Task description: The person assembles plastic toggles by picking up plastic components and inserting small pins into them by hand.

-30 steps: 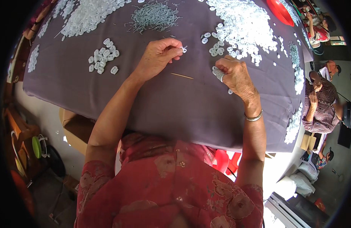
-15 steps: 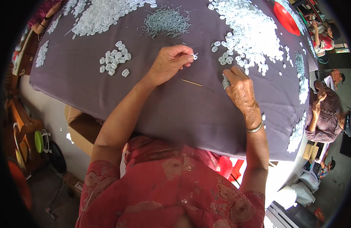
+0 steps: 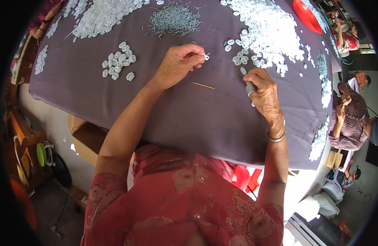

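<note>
1. Left hand (image 3: 180, 64) is pinching a white piece (image 3: 206, 57) at its fingertips.
2. Right hand (image 3: 264, 93) is resting curled, contents not discernible; a loose piece (image 3: 243, 71) is lying just beyond its fingertips.
3. White piece is likely proving light, stiff, slick; its rim is offering the best hold.

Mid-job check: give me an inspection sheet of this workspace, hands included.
Surface: dark cloth, slightly creased.
Job's things: heaps of white pieces upper left and right, smaller group at left; small grey rods piled top middle.
Clutter: thin wooden stick on the cloth; red bowl upper right.
Hands: left hand pinches a small white piece; right hand beside a loose piece, grip unclear.
Cables: thin cord-like line, lower left.
Surroundings: open cardboard box below; people at right.
</note>
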The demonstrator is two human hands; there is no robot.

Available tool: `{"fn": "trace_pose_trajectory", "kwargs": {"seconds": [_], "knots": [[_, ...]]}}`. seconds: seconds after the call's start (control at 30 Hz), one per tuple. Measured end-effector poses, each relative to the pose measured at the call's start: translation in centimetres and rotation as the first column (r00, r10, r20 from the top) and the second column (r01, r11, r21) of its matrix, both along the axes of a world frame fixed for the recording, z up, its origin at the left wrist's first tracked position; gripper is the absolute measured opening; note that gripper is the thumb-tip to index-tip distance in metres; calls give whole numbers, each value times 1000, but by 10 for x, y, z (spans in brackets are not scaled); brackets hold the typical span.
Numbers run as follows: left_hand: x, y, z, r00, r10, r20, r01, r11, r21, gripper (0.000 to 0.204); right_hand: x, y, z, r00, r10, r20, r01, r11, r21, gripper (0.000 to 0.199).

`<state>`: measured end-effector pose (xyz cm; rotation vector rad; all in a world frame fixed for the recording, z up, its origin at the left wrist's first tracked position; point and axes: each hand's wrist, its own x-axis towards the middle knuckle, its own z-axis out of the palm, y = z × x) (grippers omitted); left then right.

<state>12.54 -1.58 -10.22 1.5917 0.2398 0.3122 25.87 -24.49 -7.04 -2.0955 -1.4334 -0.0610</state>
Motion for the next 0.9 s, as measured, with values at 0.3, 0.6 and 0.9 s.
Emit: {"fn": "trace_pose_trajectory", "kwargs": {"seconds": [0.3,0.6,0.9], "knots": [[0,1,1,1000,-4,-2,4,1000,0,12,-1,5,-3,938,-308,-159,311,950,-5,16],[0,-2,2,1000,-4,-4,4,999,-41,13,-9,31,9,893,-92,-441,193,963,190,9],[-3,-5,5,997,-48,55,53,995,-86,12,-24,74,3,723,60,-688,97,978,187,11]]}}
